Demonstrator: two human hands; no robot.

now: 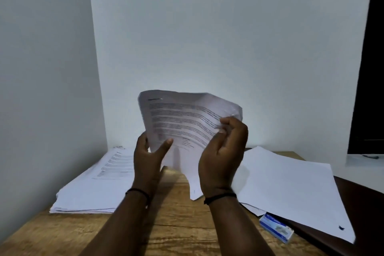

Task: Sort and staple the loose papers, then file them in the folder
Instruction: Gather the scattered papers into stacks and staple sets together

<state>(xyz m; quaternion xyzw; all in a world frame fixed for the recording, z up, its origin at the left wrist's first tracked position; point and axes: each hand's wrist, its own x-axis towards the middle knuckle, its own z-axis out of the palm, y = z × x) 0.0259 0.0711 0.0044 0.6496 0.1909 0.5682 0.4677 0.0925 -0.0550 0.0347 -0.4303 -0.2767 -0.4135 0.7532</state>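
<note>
I hold a bent bundle of printed sheets (187, 116) up above the wooden table (176, 224). My left hand (148, 158) grips its lower left edge, thumb on the front. My right hand (223, 151) pinches its right edge with curled fingers. On the table's left lies a stack of printed papers (93, 185). To the right, blank-side-up white sheets (291, 189) lie on a dark brown folder (365, 203). A small blue and white staple box (276, 229) sits near the front right. No stapler is in sight.
The table stands in a corner, with white walls behind and to the left. A dark opening (367, 68) and a white ledge (363, 162) lie at the far right. A loose sheet (194, 191) rests under my right wrist.
</note>
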